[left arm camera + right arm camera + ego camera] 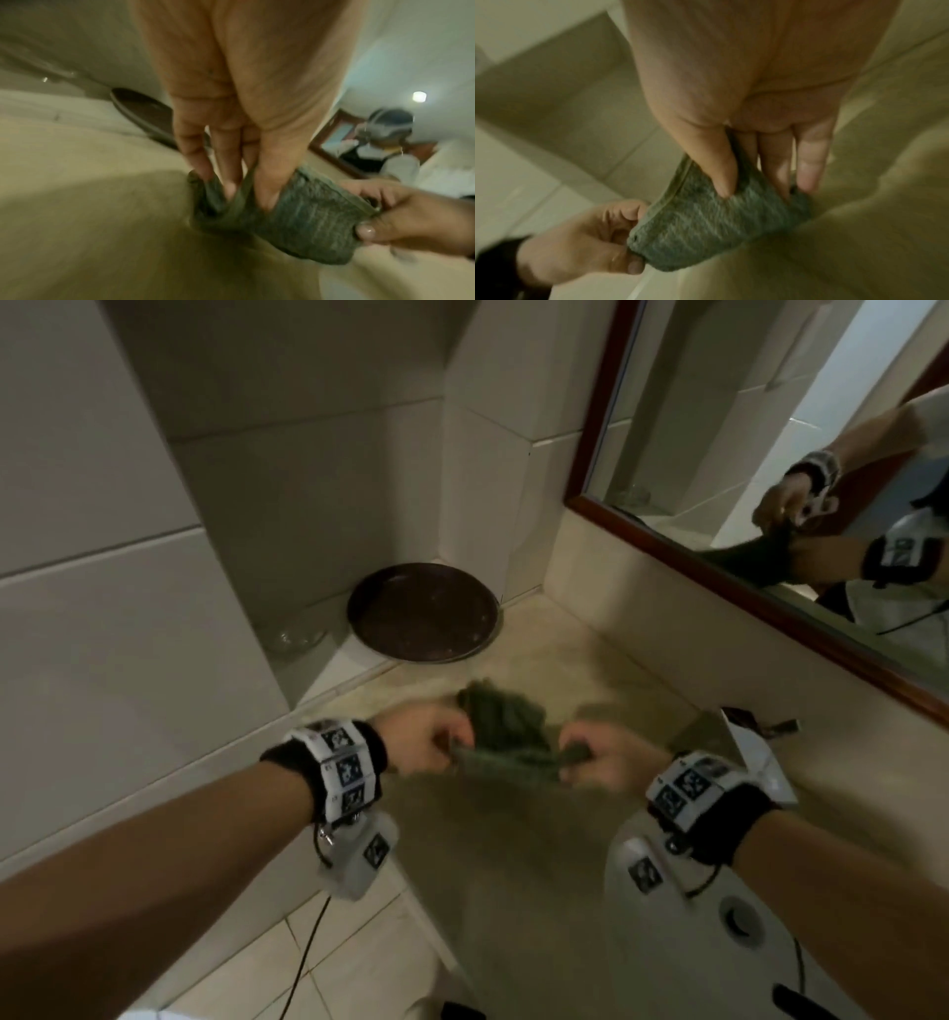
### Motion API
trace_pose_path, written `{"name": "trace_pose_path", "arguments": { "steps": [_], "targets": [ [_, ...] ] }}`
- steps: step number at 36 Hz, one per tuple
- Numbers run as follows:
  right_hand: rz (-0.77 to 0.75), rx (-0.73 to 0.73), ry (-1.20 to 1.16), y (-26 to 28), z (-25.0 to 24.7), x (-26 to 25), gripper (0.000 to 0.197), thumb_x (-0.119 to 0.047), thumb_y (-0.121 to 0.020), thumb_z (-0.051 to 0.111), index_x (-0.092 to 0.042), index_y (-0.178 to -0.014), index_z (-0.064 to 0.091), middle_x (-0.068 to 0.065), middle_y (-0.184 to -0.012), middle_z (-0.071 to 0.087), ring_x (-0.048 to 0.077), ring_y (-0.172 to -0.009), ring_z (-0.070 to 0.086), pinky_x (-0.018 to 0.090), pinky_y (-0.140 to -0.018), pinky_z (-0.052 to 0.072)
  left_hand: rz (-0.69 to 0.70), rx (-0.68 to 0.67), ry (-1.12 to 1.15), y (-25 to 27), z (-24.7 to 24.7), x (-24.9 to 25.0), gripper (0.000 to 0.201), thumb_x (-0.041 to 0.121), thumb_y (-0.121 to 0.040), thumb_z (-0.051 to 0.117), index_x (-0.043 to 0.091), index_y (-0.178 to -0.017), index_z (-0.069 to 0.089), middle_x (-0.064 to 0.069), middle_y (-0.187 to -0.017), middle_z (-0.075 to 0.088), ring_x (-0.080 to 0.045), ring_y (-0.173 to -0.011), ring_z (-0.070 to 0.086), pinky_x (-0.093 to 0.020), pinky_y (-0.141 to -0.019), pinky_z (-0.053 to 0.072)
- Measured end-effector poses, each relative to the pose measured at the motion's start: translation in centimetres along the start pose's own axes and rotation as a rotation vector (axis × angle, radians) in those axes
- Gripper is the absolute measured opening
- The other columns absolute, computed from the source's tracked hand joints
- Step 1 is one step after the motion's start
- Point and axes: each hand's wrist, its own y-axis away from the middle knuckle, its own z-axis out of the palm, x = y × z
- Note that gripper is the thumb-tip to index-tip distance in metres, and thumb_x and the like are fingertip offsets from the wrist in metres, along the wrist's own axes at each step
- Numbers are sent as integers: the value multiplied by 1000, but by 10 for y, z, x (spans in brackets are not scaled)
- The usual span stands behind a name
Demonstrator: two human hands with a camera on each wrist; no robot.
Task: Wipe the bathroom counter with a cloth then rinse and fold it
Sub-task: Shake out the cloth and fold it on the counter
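A dark green cloth [506, 737] hangs bunched between both hands just above the beige stone counter [590, 670]. My left hand [436, 744] pinches its left edge, and my right hand [598, 757] pinches its right edge. In the left wrist view the left hand [239, 178] has thumb and fingers dug into the cloth [308, 221], with the right hand [401, 215] gripping the far corner. In the right wrist view the right hand [757, 182] pinches the cloth [706, 223], and the left hand [598, 239] holds the opposite end.
A round dark brown tray [423, 613] sits in the back corner of the counter, with a clear glass dish [298, 636] to its left. A wood-framed mirror [770, 516] runs along the right wall. The white sink [739, 916] lies at the lower right.
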Motion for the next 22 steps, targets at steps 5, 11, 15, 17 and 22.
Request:
{"name": "trace_pose_path", "arguments": {
  "steps": [5, 11, 15, 17, 22],
  "targets": [
    [168, -509, 84, 11, 56, 3, 12, -16, -88, 59, -21, -99, 55, 2, -95, 57, 15, -84, 55, 29, -73, 45, -71, -466, -176, 14, 61, 1, 32, 15, -85, 67, 16, -116, 61, -6, -117, 60, -13, -94, 48, -25, -79, 38],
    [270, -558, -5, 6, 75, 7, 23, -8, -89, 58, -28, -83, 50, -6, -82, 49, 9, -69, 54, 22, -62, 50, -73, -573, -218, 8, 77, 1, 37, 12, -86, 65, 12, -122, 56, -10, -122, 57, -19, -94, 48, -27, -76, 37],
    [309, -368, -34, 1, 59, 14, 17, -12, -89, 59, -16, -105, 57, -1, -93, 55, 18, -85, 59, 25, -70, 53, -90, -389, -124, -6, 62, -4, 34, 10, -84, 62, 19, -117, 58, -5, -118, 57, -22, -106, 52, -27, -80, 40],
    [310, -237, -69, -3, 48, 20, 14, -16, -89, 58, -12, -103, 59, 1, -91, 57, 21, -91, 61, 31, -79, 51, -103, -255, -29, -18, 51, -9, 26, 11, -84, 61, 24, -107, 59, -1, -109, 57, -20, -103, 53, -26, -81, 38],
    [433, -22, -164, -22, 43, 42, 55, -37, -85, 64, -19, -133, 43, 5, -127, 57, 24, -112, 57, 29, -89, 44, -194, -52, 37, -47, 40, -16, 62, 18, -83, 67, 23, -137, 39, -4, -128, 53, -22, -113, 54, -27, -87, 44]
  ]
}}
